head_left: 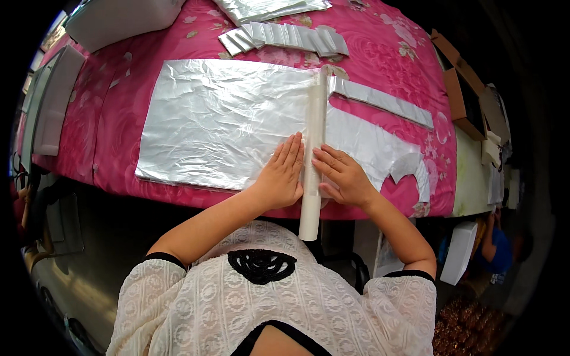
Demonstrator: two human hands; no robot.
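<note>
- Tube (pixel 313 148), pale: lies near-to-far across the sheets, near end past the tabletop (pixel 127 145) edge.
- Hands, left (pixel 284 172): open flat, fingers together, on the sheets just left of the tube; grips nothing.
- Right (pixel 343 177): loosely open, fingers slightly spread, at the tube's right side; not closed around it.
- Sheets (pixel 214 124), silvery, creased: left of the tube.
- Strip (pixel 383 102), silvery, folded: right.
- Packets (pixel 285 38), silvery, overlapping row: far side.
</note>
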